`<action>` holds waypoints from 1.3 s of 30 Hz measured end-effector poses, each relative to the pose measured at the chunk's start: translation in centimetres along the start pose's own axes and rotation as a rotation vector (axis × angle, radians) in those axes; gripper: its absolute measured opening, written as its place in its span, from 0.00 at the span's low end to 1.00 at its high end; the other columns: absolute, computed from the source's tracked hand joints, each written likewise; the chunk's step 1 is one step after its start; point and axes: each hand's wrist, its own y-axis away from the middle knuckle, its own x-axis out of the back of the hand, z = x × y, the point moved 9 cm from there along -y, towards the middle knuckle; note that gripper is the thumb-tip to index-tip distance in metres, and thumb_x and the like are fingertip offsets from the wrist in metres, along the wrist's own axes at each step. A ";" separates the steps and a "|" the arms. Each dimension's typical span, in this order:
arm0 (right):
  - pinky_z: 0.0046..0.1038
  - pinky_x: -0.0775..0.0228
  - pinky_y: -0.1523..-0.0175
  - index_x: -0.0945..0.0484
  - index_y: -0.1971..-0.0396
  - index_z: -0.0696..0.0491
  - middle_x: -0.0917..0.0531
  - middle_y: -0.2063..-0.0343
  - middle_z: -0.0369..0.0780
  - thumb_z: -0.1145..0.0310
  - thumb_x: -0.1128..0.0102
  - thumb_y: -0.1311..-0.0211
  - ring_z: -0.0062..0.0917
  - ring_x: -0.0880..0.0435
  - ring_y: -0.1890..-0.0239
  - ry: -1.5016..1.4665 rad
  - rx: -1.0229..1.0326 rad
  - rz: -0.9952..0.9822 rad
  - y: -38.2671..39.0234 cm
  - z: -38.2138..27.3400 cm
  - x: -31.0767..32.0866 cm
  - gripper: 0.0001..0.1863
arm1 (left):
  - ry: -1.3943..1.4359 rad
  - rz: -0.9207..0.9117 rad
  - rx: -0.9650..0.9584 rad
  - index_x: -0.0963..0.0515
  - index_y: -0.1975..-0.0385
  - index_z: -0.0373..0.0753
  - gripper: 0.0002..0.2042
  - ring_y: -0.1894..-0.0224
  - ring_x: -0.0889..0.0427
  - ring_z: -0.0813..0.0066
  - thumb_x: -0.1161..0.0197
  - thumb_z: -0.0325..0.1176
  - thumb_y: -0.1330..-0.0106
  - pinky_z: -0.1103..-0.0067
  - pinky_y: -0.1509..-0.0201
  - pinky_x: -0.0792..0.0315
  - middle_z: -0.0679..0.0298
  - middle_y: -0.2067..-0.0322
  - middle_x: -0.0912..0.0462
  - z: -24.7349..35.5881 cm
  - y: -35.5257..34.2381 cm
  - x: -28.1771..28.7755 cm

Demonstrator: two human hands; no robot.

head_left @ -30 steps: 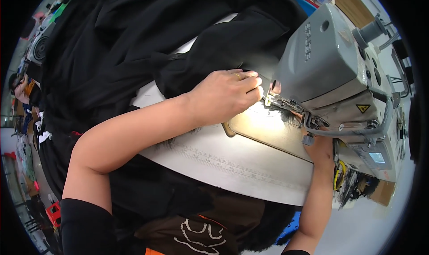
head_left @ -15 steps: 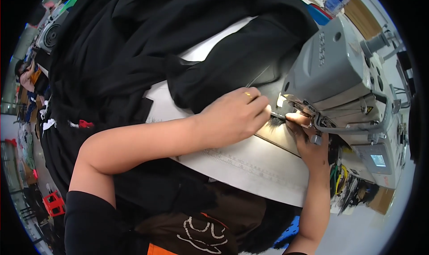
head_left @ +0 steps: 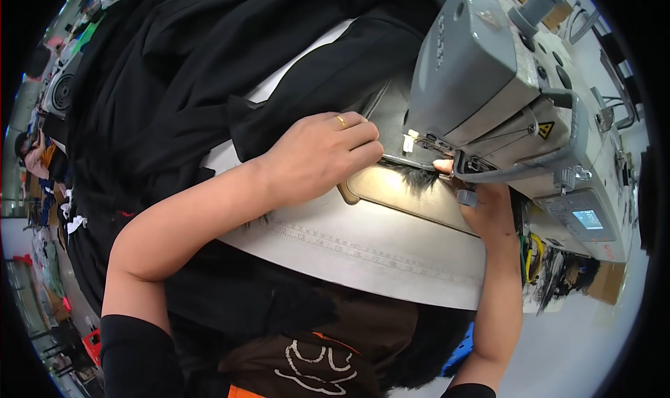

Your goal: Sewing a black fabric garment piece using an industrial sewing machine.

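A large black fabric (head_left: pixel 314 70) spreads across the sewing table and runs up to the needle area of a grey sewing machine (head_left: pixel 474 70). A strip of dark fur (head_left: pixel 419 177) sticks out along its edge, lit by the machine's lamp. My left hand (head_left: pixel 324 153), with a ring on one finger, has its fingers curled closed on the fabric's edge, left of the needle. Close to the needle, my right hand (head_left: pixel 488 206) pinches the same edge beside the presser foot. Parts of the machine hide most of its fingers; one lit fingertip shows.
The white tabletop (head_left: pixel 391 255) carries a printed ruler scale along its curved front. A small lit screen (head_left: pixel 587 219) is on the machine's right side. Yellow cords (head_left: pixel 535 258) and dark scraps lie right of the table. At far left, another person (head_left: pixel 36 157) sits at work.
My left hand has moved left, away from the needle, and more fur and lit metal plate show between my hands. The whole view has shifted, with the machine now further left.
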 end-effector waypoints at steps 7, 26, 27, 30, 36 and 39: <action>0.42 0.18 0.57 0.11 0.56 0.50 0.11 0.64 0.45 0.63 0.32 0.32 0.46 0.11 0.61 0.093 -0.006 0.007 0.6 0.6 0.8 0.10 | -0.044 0.116 -0.058 0.18 0.58 0.41 0.09 0.48 0.17 0.66 0.33 0.29 0.38 0.70 0.51 0.21 0.68 0.58 0.17 0.0 -0.1 0.3; 0.47 0.29 0.32 0.15 0.64 0.57 0.12 0.67 0.53 0.66 0.37 0.35 0.53 0.14 0.55 0.067 -0.278 -0.056 0.7 1.4 1.8 0.10 | -0.221 0.008 -0.066 0.21 0.61 0.44 0.08 0.47 0.18 0.70 0.32 0.31 0.38 0.74 0.51 0.22 0.68 0.55 0.18 0.3 -1.3 -0.7; 0.46 0.29 0.32 0.14 0.62 0.57 0.12 0.65 0.53 0.65 0.37 0.34 0.53 0.13 0.54 0.103 -0.214 -0.010 0.6 1.1 1.9 0.11 | -0.220 0.000 -0.068 0.21 0.61 0.44 0.08 0.47 0.18 0.70 0.32 0.32 0.38 0.74 0.50 0.22 0.68 0.55 0.18 0.3 -1.3 -0.8; 0.44 0.27 0.34 0.12 0.58 0.56 0.10 0.63 0.53 0.63 0.36 0.33 0.52 0.13 0.53 0.561 0.087 0.060 1.5 2.0 1.6 0.13 | -0.205 -0.007 -0.074 0.21 0.61 0.45 0.08 0.47 0.18 0.69 0.32 0.32 0.38 0.74 0.50 0.22 0.67 0.55 0.18 0.4 -1.6 -0.8; 0.42 0.22 0.37 0.11 0.52 0.56 0.10 0.57 0.54 0.58 0.36 0.32 0.51 0.12 0.49 0.472 0.158 0.218 1.0 0.7 2.4 0.19 | -0.216 0.003 -0.089 0.20 0.61 0.45 0.08 0.46 0.19 0.69 0.32 0.33 0.39 0.74 0.50 0.22 0.67 0.54 0.18 0.0 -1.4 -1.1; 0.42 0.21 0.38 0.11 0.51 0.57 0.10 0.56 0.55 0.56 0.36 0.33 0.51 0.11 0.47 0.456 0.163 0.266 1.3 0.9 2.5 0.21 | -0.216 0.002 -0.078 0.20 0.61 0.45 0.08 0.46 0.19 0.70 0.31 0.33 0.38 0.74 0.51 0.22 0.67 0.54 0.18 -0.4 -1.5 -1.2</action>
